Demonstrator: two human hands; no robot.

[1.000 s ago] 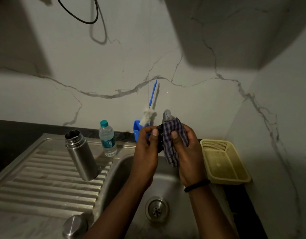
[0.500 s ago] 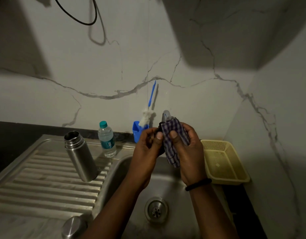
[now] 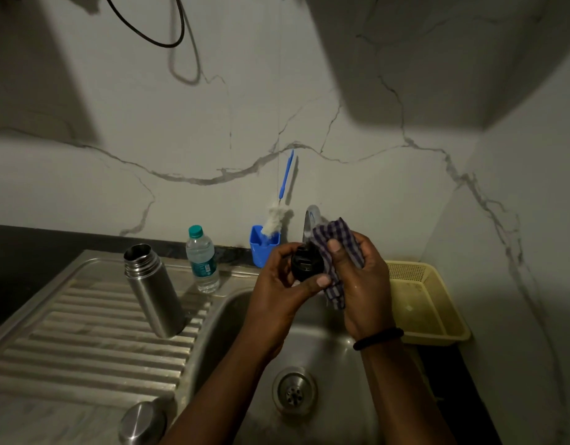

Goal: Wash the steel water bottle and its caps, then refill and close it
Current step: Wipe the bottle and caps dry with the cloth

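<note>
The open steel water bottle (image 3: 153, 290) stands upright on the ribbed drainboard (image 3: 84, 348), left of the sink basin (image 3: 242, 316). Its steel outer cap (image 3: 142, 422) lies dome-up at the drainboard's front edge. Above the basin my left hand (image 3: 277, 284) grips a small black inner cap (image 3: 304, 263). My right hand (image 3: 364, 277) holds a checked purple cloth (image 3: 335, 252) pressed against that cap, with the thumb on top of the cloth.
A small plastic water bottle (image 3: 201, 260) with a teal cap stands behind the drainboard. A blue holder (image 3: 261, 248) with a bottle brush (image 3: 277, 216) sits by the wall. The tap (image 3: 311, 220) rises behind my hands. A yellow basket (image 3: 418, 303) lies right of the sink.
My left hand has turned the black cap, so more of it shows beside the cloth. The right hand and cloth stay in about the same place.
</note>
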